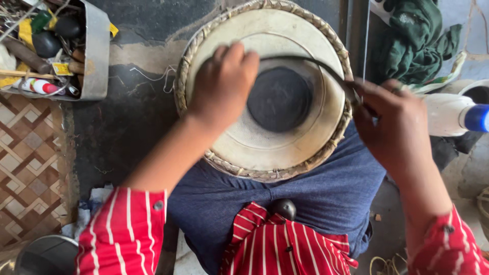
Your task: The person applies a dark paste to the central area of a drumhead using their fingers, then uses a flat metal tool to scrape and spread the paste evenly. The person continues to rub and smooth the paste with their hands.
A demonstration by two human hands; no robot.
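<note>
In the head view we look straight down at a round drum (265, 91) that rests on our lap, against the blue cloth of our trousers (305, 198). Its pale skin carries a black round patch (279, 99) in the middle, and a braided rim (189, 61) of woven strips runs all the way around the edge.

Our left hand (223, 86) lies on the skin just left of the black patch, fingers curled down and pressing on the head; it holds the drum steady rather than gripping anything we can make out. Our right hand (392, 125) sits at the right edge of the drum, closed around a thin dark strap (310, 62) that arcs from the fingers across the top of the black patch. The strap is blurred along its length, so we cannot tell where its far end lies or whether it is threaded into the rim.

As for progress, we judge that the skin is seated, the black patch is in place and the braid looks whole around the part we see; the work with the strap at the right edge seems to be in hand and not finished.

Beside us, on the dark floor (127, 127), stands a metal box (97, 51) crowded with small tools, and a green cloth (412, 40) lies at the upper right, above a white bottle (448, 114) with a blue cap.
</note>
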